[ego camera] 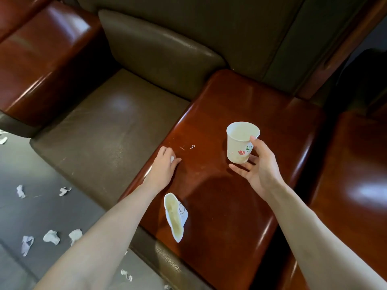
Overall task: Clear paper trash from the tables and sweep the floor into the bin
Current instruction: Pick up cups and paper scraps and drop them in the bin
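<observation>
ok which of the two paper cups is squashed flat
The cup lying on its side at the near edge of the table is crushed flat. The other cup, with a leaf print, stands upright and round in the right hand.

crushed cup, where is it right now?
Head view: the crushed cup lies on the table at its left edge, nearer the camera than the left hand.
</observation>
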`<state>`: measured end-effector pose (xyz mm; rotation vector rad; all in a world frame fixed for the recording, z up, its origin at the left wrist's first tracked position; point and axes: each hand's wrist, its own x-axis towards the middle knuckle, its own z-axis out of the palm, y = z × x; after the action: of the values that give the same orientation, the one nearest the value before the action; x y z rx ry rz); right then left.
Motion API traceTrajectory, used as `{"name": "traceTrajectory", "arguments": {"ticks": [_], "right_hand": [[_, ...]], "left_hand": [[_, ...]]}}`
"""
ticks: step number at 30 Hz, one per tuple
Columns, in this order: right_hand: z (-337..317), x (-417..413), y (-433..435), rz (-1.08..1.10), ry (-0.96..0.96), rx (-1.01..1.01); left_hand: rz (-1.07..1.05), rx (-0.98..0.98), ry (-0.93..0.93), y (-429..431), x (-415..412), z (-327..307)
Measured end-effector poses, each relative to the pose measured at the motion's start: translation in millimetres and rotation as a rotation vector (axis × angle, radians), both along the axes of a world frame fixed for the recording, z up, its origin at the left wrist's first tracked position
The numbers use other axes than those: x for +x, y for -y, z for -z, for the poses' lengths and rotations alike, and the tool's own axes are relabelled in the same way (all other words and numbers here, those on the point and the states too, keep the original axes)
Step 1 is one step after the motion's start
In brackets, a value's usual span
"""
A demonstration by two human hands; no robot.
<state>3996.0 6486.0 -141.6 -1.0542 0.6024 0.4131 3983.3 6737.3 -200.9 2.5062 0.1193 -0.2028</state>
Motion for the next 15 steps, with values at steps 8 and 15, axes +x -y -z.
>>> {"name": "traceTrajectory", "arguments": {"ticks": [8, 15], "right_hand": [[-0.6, -0.3, -8.3, -0.009, 0.002, -0.007], [9.0, -2.8, -18.3, 0.013, -0.015, 0.004]], "left_hand": [[0.183, 0.027, -0.049, 7.4, 33.9, -10.6], [0.121, -0.09, 0.037, 20.7, 33.4, 0.2]]}}
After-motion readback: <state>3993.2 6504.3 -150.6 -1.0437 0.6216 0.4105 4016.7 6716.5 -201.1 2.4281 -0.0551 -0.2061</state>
